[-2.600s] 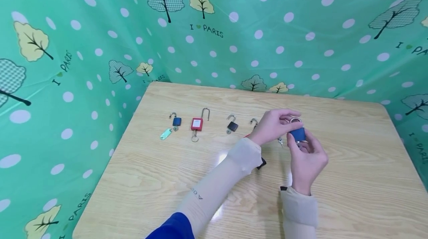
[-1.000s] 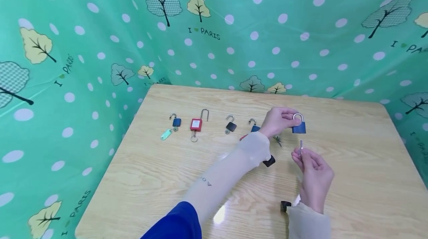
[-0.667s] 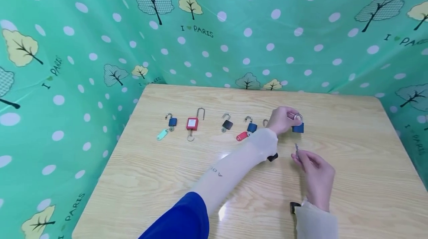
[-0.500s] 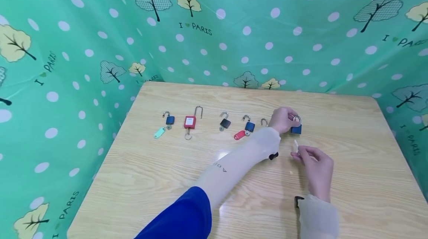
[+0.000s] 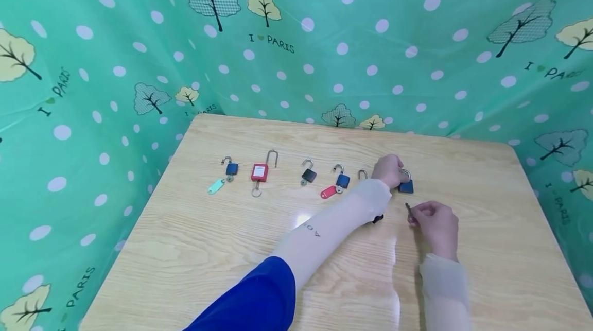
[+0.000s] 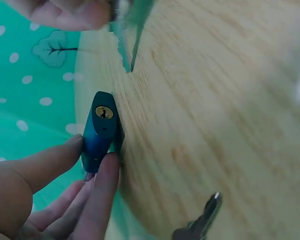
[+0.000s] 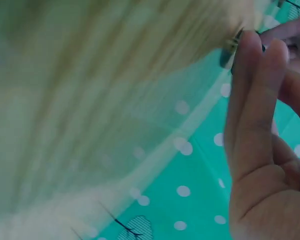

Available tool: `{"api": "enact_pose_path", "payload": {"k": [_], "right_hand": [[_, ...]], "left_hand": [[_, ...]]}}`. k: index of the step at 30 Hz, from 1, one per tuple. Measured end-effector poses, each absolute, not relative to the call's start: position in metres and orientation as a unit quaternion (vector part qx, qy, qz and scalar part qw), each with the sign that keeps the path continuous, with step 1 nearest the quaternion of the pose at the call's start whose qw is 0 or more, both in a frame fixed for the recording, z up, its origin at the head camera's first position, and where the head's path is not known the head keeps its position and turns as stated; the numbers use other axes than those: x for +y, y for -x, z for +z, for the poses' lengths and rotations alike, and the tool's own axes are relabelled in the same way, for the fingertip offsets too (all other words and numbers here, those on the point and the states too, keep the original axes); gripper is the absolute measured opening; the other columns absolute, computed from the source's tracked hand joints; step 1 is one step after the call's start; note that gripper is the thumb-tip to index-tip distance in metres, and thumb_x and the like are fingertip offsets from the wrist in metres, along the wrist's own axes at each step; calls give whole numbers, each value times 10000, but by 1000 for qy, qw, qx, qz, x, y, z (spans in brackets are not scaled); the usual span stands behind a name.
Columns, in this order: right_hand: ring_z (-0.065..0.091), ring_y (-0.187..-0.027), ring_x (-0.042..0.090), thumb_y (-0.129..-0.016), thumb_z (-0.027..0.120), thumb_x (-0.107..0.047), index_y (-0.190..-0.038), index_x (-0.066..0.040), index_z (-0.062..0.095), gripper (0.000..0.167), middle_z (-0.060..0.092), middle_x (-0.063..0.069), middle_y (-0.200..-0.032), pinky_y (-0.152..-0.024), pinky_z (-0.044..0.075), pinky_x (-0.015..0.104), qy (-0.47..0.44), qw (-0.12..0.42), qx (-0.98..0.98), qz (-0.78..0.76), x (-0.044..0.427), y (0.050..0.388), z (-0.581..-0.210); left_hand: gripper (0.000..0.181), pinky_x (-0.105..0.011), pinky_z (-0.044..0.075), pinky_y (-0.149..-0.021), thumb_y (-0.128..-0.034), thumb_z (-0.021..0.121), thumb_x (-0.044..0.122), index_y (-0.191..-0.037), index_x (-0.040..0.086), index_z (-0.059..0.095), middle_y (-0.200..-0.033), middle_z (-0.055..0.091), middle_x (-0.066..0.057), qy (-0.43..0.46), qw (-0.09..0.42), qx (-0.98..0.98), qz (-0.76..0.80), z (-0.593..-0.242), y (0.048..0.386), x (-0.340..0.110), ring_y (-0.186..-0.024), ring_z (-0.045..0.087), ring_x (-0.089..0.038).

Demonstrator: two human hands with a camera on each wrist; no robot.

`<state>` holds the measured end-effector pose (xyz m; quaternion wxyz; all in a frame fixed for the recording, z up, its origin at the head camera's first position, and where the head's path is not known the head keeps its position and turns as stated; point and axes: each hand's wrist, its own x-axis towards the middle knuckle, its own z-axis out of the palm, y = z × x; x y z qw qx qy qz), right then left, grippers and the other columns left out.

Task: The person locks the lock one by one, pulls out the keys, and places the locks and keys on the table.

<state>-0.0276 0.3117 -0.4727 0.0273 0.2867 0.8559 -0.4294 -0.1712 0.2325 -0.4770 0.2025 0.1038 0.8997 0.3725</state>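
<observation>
Near the table's right part, my left hand (image 5: 389,170) holds a blue padlock (image 5: 405,187) by its shackle end. In the left wrist view, thumb and fingers grip that blue padlock (image 6: 97,135), and its brass keyhole (image 6: 104,112) faces the camera. Whether its body touches the table I cannot tell. My right hand (image 5: 437,223) pinches a key (image 5: 410,212) just in front of the padlock, apart from it. Blurred, the key's toothed blade (image 6: 127,47) shows at the top of the left wrist view. In the right wrist view, fingers of the right hand (image 7: 262,120) mostly cover the key.
Left of my hands, a row of padlocks with raised shackles lies on the wooden table (image 5: 208,248): a small blue one (image 5: 232,169), a red one (image 5: 259,172), a black one (image 5: 309,175), another blue one (image 5: 343,181). My left forearm partly hides one more shackle (image 5: 363,174).
The key has come out of the padlock and away in my right hand. My left hand has lowered the padlock towards the table, and the right hand stays close in front.
</observation>
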Motion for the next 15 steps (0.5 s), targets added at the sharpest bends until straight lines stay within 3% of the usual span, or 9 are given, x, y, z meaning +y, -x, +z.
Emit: {"api": "enact_pose_path", "payload": {"k": [7, 15], "right_hand": [[650, -588, 150, -954, 641, -113, -946, 44, 687, 164, 719, 93, -734, -549, 466, 256, -253, 73, 890, -372, 308, 39, -472], [621, -623, 168, -958, 637, -136, -953, 52, 686, 195, 696, 68, -702, -601, 428, 273, -247, 92, 900, -347, 316, 41, -469]], "left_hand": [[299, -185, 517, -783, -857, 797, 308, -1127, 227, 699, -1087, 700, 112, -113, 183, 925, 314, -483, 176, 232, -948, 648, -64], [278, -174, 503, -736, -836, 814, 334, -1068, 220, 711, -1025, 701, 115, -128, 168, 917, 339, -479, 177, 227, -900, 643, -58]]}}
